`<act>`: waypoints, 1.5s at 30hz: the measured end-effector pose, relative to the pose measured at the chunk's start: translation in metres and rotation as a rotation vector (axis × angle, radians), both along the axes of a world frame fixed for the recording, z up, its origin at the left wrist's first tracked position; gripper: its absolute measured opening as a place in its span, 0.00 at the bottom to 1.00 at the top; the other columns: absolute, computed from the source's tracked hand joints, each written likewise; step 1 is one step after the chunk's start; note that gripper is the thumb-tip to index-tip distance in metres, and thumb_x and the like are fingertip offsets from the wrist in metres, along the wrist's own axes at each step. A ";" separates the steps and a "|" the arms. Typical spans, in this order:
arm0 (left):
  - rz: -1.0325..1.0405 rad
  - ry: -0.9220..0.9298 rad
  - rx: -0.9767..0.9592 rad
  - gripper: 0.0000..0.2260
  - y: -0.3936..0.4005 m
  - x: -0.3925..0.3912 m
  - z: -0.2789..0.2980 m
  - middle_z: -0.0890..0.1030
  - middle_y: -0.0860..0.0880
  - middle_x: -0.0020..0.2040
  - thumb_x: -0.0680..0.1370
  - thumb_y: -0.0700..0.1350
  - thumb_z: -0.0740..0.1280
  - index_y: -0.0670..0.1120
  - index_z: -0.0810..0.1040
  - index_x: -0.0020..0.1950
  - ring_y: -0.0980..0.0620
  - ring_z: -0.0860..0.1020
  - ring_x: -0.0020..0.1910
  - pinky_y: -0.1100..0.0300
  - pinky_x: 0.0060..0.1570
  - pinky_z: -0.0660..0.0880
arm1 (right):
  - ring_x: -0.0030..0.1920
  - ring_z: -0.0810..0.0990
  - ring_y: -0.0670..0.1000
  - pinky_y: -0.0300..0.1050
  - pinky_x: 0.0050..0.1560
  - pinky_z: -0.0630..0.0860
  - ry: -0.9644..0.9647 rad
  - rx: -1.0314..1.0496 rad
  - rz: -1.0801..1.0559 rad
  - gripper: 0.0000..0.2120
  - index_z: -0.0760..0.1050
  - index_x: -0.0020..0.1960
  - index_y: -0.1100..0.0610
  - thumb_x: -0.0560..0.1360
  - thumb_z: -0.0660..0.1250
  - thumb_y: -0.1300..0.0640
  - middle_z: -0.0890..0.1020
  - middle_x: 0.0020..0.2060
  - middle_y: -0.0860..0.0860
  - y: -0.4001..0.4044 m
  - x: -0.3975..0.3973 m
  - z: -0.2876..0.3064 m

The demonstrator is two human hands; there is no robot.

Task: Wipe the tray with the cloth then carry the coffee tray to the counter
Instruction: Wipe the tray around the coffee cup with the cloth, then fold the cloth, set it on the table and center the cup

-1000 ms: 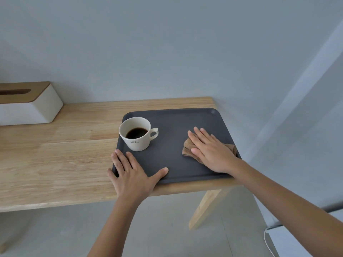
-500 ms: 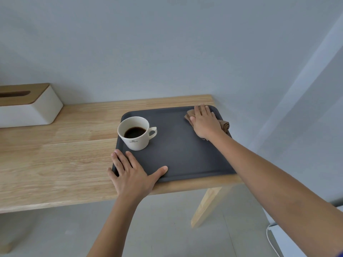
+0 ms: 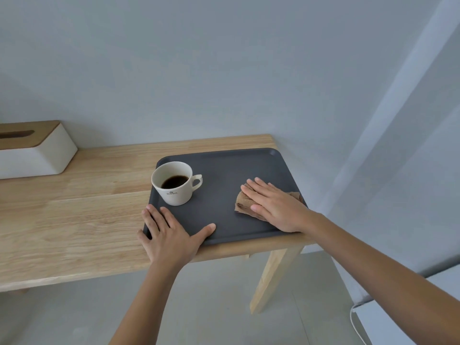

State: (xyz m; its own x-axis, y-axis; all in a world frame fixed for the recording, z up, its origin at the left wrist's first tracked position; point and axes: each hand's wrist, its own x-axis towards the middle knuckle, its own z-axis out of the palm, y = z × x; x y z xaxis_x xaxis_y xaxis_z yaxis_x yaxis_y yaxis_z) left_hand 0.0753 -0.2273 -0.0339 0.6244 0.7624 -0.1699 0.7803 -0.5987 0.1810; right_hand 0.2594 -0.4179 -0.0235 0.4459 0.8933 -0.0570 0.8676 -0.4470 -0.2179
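A dark grey tray point(image 3: 231, 170) lies at the right end of a wooden table point(image 3: 74, 215). On the tray's left part stands a white cup point(image 3: 174, 186) with black coffee. My right hand point(image 3: 276, 204) lies flat on a folded brown cloth point(image 3: 245, 204) and presses it onto the tray's right front area; most of the cloth is hidden under the palm. My left hand point(image 3: 169, 235) rests flat on the tray's front left corner, fingers spread, thumb on the tray's surface.
A white tissue box point(image 3: 32, 150) with a wooden lid stands at the table's far left, against the wall. The table's right edge is just past the tray, with a slanted wooden leg point(image 3: 271, 277) below. A white cable point(image 3: 354, 322) hangs at the lower right.
My right hand has slid the cloth from the tray's far right corner back toward the front right. The left hand and the cup have stayed in place.
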 end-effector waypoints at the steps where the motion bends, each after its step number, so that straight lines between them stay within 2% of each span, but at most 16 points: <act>1: -0.002 -0.001 -0.007 0.60 0.000 0.000 0.000 0.39 0.38 0.79 0.62 0.82 0.47 0.38 0.42 0.78 0.42 0.36 0.77 0.40 0.73 0.48 | 0.78 0.43 0.47 0.44 0.76 0.45 0.002 0.015 -0.007 0.27 0.47 0.78 0.49 0.81 0.44 0.45 0.50 0.79 0.48 -0.004 0.002 0.001; 6: -0.017 0.001 0.003 0.59 0.002 0.000 0.001 0.39 0.37 0.78 0.62 0.81 0.47 0.37 0.42 0.77 0.41 0.36 0.77 0.36 0.72 0.42 | 0.78 0.48 0.48 0.41 0.73 0.50 0.066 0.141 -0.103 0.29 0.56 0.77 0.47 0.78 0.58 0.42 0.56 0.78 0.49 -0.007 -0.004 0.006; 10: -0.008 -0.097 0.026 0.51 -0.010 -0.004 0.000 0.47 0.38 0.79 0.69 0.76 0.50 0.38 0.49 0.77 0.41 0.40 0.78 0.33 0.72 0.42 | 0.74 0.62 0.52 0.47 0.71 0.63 0.020 0.243 -0.196 0.20 0.76 0.65 0.52 0.75 0.67 0.47 0.70 0.71 0.52 0.007 -0.010 0.008; 14: -0.108 -0.461 0.077 0.30 -0.047 -0.007 0.004 0.65 0.46 0.75 0.76 0.61 0.61 0.45 0.66 0.72 0.45 0.58 0.76 0.36 0.72 0.43 | 0.55 0.77 0.54 0.44 0.54 0.70 0.030 0.399 -0.296 0.09 0.83 0.51 0.57 0.77 0.66 0.56 0.83 0.52 0.53 0.015 -0.011 0.011; 18: -0.272 -0.691 -0.075 0.21 -0.055 0.025 0.018 0.72 0.50 0.70 0.78 0.53 0.63 0.48 0.69 0.70 0.49 0.66 0.71 0.48 0.71 0.58 | 0.38 0.74 0.51 0.44 0.39 0.66 0.206 0.542 -0.469 0.11 0.74 0.41 0.59 0.80 0.59 0.57 0.77 0.35 0.50 0.014 -0.003 0.030; 22: -0.407 -0.499 -0.382 0.29 -0.045 0.069 0.026 0.64 0.50 0.76 0.80 0.53 0.61 0.49 0.55 0.78 0.47 0.59 0.76 0.43 0.73 0.57 | 0.44 0.80 0.54 0.50 0.48 0.74 0.451 0.686 -0.526 0.07 0.72 0.51 0.53 0.81 0.56 0.59 0.81 0.41 0.53 0.004 0.006 0.049; 24: -0.430 -0.403 -0.420 0.27 -0.042 0.083 0.027 0.72 0.51 0.71 0.79 0.53 0.62 0.51 0.60 0.76 0.47 0.66 0.72 0.42 0.72 0.58 | 0.45 0.82 0.60 0.55 0.50 0.77 0.567 0.748 -0.475 0.13 0.69 0.59 0.46 0.81 0.54 0.61 0.81 0.42 0.61 -0.004 0.008 0.057; 26: -0.465 -0.401 -0.423 0.14 -0.038 0.089 0.031 0.81 0.52 0.58 0.78 0.53 0.64 0.54 0.75 0.64 0.48 0.75 0.61 0.44 0.67 0.65 | 0.46 0.80 0.65 0.58 0.52 0.77 0.548 0.751 -0.411 0.18 0.71 0.60 0.43 0.81 0.53 0.63 0.80 0.43 0.67 -0.013 0.012 0.065; 27: -0.479 -0.438 -0.452 0.06 -0.036 0.090 0.033 0.82 0.53 0.49 0.77 0.52 0.66 0.55 0.79 0.52 0.50 0.78 0.52 0.46 0.62 0.69 | 0.49 0.81 0.62 0.57 0.54 0.76 0.542 0.745 -0.388 0.19 0.75 0.58 0.45 0.81 0.53 0.65 0.81 0.45 0.64 -0.018 0.013 0.068; 29: -0.511 -0.542 -0.536 0.08 -0.033 0.090 0.040 0.79 0.54 0.37 0.77 0.49 0.67 0.55 0.78 0.38 0.54 0.75 0.40 0.51 0.51 0.75 | 0.55 0.80 0.55 0.48 0.58 0.75 0.606 0.764 -0.366 0.21 0.81 0.51 0.54 0.79 0.51 0.69 0.83 0.50 0.54 -0.027 0.016 0.074; 31: -0.541 -0.618 -0.560 0.10 -0.030 0.090 0.053 0.79 0.54 0.35 0.77 0.47 0.67 0.54 0.76 0.36 0.57 0.75 0.37 0.57 0.45 0.75 | 0.57 0.79 0.56 0.46 0.58 0.73 0.762 0.836 -0.379 0.21 0.82 0.47 0.60 0.77 0.50 0.72 0.83 0.51 0.56 -0.036 0.019 0.081; 34: -0.609 -0.679 -0.469 0.10 -0.024 0.091 0.081 0.71 0.56 0.30 0.78 0.46 0.66 0.47 0.74 0.37 0.59 0.68 0.30 0.66 0.33 0.65 | 0.57 0.77 0.59 0.48 0.56 0.74 0.922 0.900 -0.405 0.19 0.79 0.50 0.66 0.77 0.49 0.68 0.82 0.51 0.59 -0.044 0.023 0.090; 36: -0.658 -0.733 -0.415 0.11 -0.018 0.092 0.098 0.65 0.55 0.29 0.78 0.45 0.65 0.41 0.72 0.38 0.56 0.63 0.29 0.65 0.30 0.61 | 0.59 0.77 0.63 0.54 0.58 0.74 0.906 0.882 -0.400 0.19 0.80 0.51 0.64 0.78 0.50 0.65 0.82 0.53 0.60 -0.045 0.024 0.096; 39: -0.673 -0.768 -0.405 0.09 -0.008 0.093 0.110 0.67 0.54 0.29 0.78 0.43 0.65 0.40 0.74 0.40 0.56 0.64 0.29 0.66 0.32 0.62 | 0.58 0.77 0.68 0.59 0.60 0.74 0.667 0.766 -0.316 0.14 0.83 0.52 0.54 0.77 0.58 0.59 0.83 0.53 0.60 -0.037 0.019 0.111; 42: -0.630 -0.777 -0.537 0.06 0.003 0.090 0.103 0.78 0.52 0.34 0.79 0.43 0.64 0.45 0.79 0.43 0.55 0.74 0.35 0.58 0.41 0.71 | 0.54 0.83 0.49 0.52 0.63 0.76 0.466 0.738 -0.230 0.11 0.84 0.52 0.51 0.76 0.66 0.63 0.86 0.50 0.48 -0.025 0.004 0.141; 45: -0.612 -0.784 -0.696 0.14 0.000 0.078 0.100 0.82 0.54 0.40 0.81 0.54 0.59 0.50 0.80 0.44 0.56 0.78 0.42 0.55 0.48 0.73 | 0.51 0.84 0.45 0.49 0.61 0.77 0.352 0.729 -0.159 0.14 0.82 0.54 0.49 0.75 0.68 0.65 0.86 0.49 0.46 -0.012 -0.010 0.168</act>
State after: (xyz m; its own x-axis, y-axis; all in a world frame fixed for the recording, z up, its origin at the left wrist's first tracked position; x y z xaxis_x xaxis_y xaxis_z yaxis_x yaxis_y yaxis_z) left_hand 0.1531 -0.2277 0.0659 0.9665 0.2011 0.1597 -0.0632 -0.4165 0.9070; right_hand 0.2498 -0.4295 0.1447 0.6347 0.6876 0.3525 0.6327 -0.2005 -0.7480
